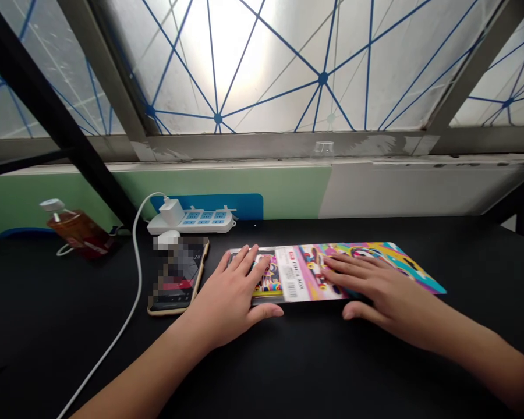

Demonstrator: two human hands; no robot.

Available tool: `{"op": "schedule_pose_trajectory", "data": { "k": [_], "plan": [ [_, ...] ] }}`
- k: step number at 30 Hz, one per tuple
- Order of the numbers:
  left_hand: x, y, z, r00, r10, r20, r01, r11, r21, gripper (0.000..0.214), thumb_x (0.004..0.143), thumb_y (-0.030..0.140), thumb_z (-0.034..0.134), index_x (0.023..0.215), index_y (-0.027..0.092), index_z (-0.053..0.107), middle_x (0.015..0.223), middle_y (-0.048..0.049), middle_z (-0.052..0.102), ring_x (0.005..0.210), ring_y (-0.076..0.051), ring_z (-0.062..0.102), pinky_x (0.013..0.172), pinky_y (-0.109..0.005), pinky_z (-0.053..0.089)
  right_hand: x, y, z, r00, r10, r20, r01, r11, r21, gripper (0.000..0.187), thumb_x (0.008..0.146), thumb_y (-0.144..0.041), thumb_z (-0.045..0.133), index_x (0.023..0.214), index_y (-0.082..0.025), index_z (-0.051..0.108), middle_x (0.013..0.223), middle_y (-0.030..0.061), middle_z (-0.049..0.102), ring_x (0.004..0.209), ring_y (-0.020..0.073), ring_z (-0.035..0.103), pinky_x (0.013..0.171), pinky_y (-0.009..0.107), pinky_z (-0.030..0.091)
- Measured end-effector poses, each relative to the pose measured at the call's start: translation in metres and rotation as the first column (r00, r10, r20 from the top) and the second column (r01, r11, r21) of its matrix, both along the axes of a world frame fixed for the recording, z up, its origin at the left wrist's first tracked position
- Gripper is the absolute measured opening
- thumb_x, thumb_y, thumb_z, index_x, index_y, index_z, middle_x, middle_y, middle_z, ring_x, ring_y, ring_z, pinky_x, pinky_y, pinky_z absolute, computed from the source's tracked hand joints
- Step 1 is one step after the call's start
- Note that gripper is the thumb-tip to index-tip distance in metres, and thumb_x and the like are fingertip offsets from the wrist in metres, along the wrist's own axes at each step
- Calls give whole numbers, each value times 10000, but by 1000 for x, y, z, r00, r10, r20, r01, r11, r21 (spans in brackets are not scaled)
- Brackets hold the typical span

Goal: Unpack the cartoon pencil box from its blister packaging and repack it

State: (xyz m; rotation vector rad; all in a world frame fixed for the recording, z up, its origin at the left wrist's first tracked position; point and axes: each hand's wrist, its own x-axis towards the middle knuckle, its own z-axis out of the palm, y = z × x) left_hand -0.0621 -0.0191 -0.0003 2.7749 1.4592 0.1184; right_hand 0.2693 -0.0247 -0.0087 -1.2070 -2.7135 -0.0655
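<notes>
A colourful pencil box [268, 274] lies flat on the black table, partly out of its printed cardboard sleeve [310, 285], which has a white label strip with a barcode. My left hand [233, 291] rests palm down over the box's left end, fingers stretched out and thumb along the near side. On the sleeve's right part lies my right hand [371, 285], also flat with its fingers extended. Parts of the box and sleeve are hidden beneath both hands. Just left of my left hand is a phone [174, 285] in a tan case, its screen partly blurred.
A white power strip [205, 221] with a plugged-in charger [171, 212] stands behind the phone. Its white cable [136, 262] runs across the table's left side. A drink bottle [78, 233] leans at far left, near a black metal frame bar [82, 157]. A window rises behind.
</notes>
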Motion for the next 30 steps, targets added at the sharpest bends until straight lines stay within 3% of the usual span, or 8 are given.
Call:
{"op": "schedule_pose_trajectory", "data": {
  "k": [3, 5, 10, 12, 15, 19, 25, 30],
  "plan": [
    [-1, 0, 2, 1000, -4, -5, 4, 1000, -15, 956, 900, 835, 285, 1583, 167, 334, 1659, -174, 222, 1537, -375, 200, 1205, -608, 248, 31, 8, 4, 997, -72, -34, 74, 996, 54, 415, 996, -542, 467, 1279, -346, 699, 1334, 43, 693, 1271, 342, 611, 1042, 589, 489],
    [-2, -1, 2, 1000, -9, 3, 9, 1000, -8, 955, 900, 832, 299, 1579, 161, 341, 1657, -182, 226, 1533, -386, 208, 1199, -619, 256, 38, 11, 3, 994, -92, -56, 97, 990, 99, 422, 994, -542, 461, 1269, -333, 703, 1321, 55, 702, 1236, 348, 635, 996, 581, 525],
    [0, -4, 3, 998, -50, 30, 48, 998, 51, 751, 992, 664, 374, 1577, 194, 341, 1651, -172, 267, 1523, -390, 244, 1175, -636, 285, 4, 5, -12, 1000, 1, -24, 2, 991, 132, 834, 920, -628, 564, 1613, -300, 238, 1628, 98, 355, 1457, 379, 384, 1082, 588, 472],
    [3, -6, 3, 997, -70, 30, 69, 996, 51, 679, 1023, 597, 363, 1585, 217, 323, 1659, -150, 257, 1529, -376, 234, 1170, -625, 302, -11, 2, -19, 1000, 27, 2, -27, 989, 146, 843, 955, -564, 550, 1631, -309, 116, 1640, 87, 326, 1499, 368, 293, 1127, 601, 422],
    [5, -5, 3, 998, -63, 23, 62, 998, 20, 677, 1028, 614, 333, 1586, 232, 326, 1662, -133, 256, 1530, -363, 242, 1172, -604, 313, -20, 4, -24, 1000, 27, 8, -28, 984, 175, 725, 1031, -401, 456, 1629, -344, 50, 1637, 69, 334, 1499, 344, 295, 1125, 605, 421],
    [-1, -1, 4, 999, -41, 30, 41, 999, -21, 676, 1026, 637, 299, 1592, 268, 317, 1666, -99, 243, 1530, -343, 251, 1196, -578, 286, -6, 12, -22, 999, 30, 12, -32, 987, 159, 659, 1040, -290, 414, 1619, -386, 113, 1621, 47, 373, 1472, 319, 368, 1111, 580, 446],
    [-21, 10, 6, 996, 19, 83, -15, 999, -48, 613, 1040, 621, 254, 1572, 332, 353, 1658, -39, 287, 1534, -310, 256, 1206, -554, 266, 37, 24, -17, 1000, -10, -18, 13, 992, 125, 580, 990, -201, 429, 1548, -356, 395, 1533, 45, 515, 1377, 296, 518, 1085, 550, 484],
    [-24, 18, 3, 992, 31, 124, -27, 999, -36, 573, 1053, 588, 261, 1547, 334, 401, 1644, -50, 328, 1532, -301, 264, 1196, -560, 273, 62, 23, 8, 989, -88, -121, 111, 973, 202, 694, 888, -94, 424, 1521, -378, 442, 1439, -3, 615, 1210, 292, 658, 999, 526, 552]
  ]
}}
